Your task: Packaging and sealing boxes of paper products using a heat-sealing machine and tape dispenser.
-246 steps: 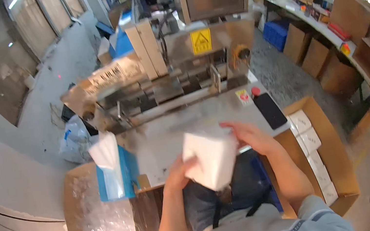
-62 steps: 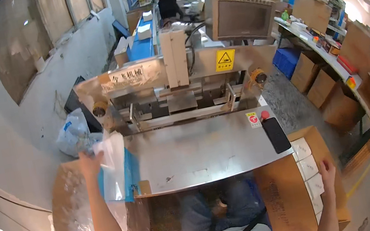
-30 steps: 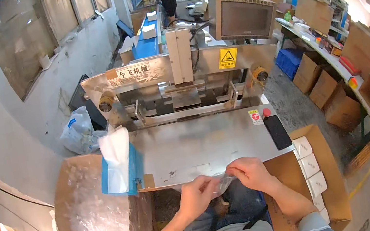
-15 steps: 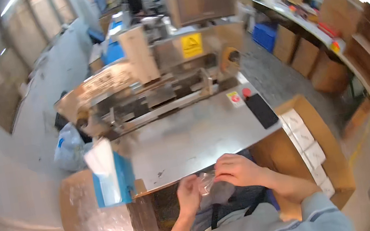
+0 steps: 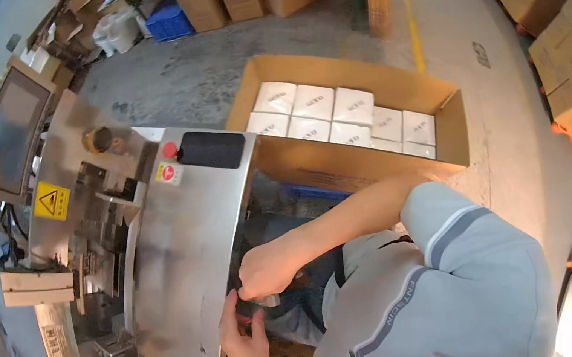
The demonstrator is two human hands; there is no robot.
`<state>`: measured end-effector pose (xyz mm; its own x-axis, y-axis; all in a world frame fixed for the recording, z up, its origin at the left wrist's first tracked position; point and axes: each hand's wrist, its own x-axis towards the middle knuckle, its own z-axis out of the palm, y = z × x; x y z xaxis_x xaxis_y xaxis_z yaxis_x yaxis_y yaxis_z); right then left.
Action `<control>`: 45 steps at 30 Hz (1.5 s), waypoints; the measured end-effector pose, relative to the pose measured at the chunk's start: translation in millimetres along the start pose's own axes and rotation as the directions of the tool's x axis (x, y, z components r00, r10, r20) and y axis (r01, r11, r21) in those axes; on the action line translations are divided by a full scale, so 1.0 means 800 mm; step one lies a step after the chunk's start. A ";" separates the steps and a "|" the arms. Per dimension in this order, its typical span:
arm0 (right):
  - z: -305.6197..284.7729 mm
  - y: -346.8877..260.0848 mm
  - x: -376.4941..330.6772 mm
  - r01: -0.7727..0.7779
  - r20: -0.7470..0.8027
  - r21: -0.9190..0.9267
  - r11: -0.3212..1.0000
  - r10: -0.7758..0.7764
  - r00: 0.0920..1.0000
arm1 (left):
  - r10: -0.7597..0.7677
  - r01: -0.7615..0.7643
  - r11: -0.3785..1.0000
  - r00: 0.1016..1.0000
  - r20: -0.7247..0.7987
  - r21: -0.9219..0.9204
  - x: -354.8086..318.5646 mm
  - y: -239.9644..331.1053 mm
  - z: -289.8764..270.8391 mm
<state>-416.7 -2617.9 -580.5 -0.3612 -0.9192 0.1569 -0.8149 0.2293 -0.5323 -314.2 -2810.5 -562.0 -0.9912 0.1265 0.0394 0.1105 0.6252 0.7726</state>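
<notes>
two hands [image 5: 261, 297], one open cardboard box [image 5: 366, 157] holding nine white packs [image 5: 336, 116], one steel table [image 5: 191, 249].

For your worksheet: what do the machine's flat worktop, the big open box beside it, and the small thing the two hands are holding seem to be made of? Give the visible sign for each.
Worktop: brushed metal, likely stainless steel; grey sheen, soft reflections.
Open box: brown corrugated cardboard; matte, folded flaps.
Small thing between the right hand and left hand: probably thin clear plastic film; too small to be sure.

Grey short-sleeved polo shirt [image 5: 443, 288], darker grey stripes on sleeve, bare forearms.
</notes>
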 end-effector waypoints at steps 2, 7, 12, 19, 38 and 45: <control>0.001 0.001 -0.006 0.037 0.085 -0.007 0.999 -0.037 0.996 | 0.037 -0.036 0.999 0.998 0.050 -0.026 0.007 0.007 0.005; -0.001 0.010 -0.005 -0.030 0.081 0.034 0.999 0.027 0.996 | 0.003 -0.004 1.000 0.966 0.259 0.001 0.013 -0.026 -0.001; -0.007 0.026 -0.006 -0.006 0.120 0.251 0.968 -0.025 0.992 | -0.113 0.108 0.994 0.974 0.198 0.036 0.004 -0.033 -0.028; -0.026 0.036 0.040 0.070 0.153 0.396 0.916 -0.142 0.978 | -0.245 0.206 0.964 0.937 0.248 0.170 -0.001 -0.051 -0.085; -0.037 0.091 0.153 0.055 0.267 0.601 0.798 -0.265 0.926 | -0.230 0.343 0.814 0.931 0.282 -0.469 0.019 -0.149 -0.156; -0.046 0.091 0.145 -0.180 0.304 0.613 0.769 -0.019 0.952 | -0.217 0.308 0.890 0.935 0.282 -0.336 0.012 -0.151 -0.164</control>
<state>-534.5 -2696.3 -569.9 -0.1908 -0.9772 -0.0934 -0.2835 0.1459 -0.9478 -346.9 -2985.3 -571.8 -0.9296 0.2003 -0.3095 -0.2315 0.3363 0.9128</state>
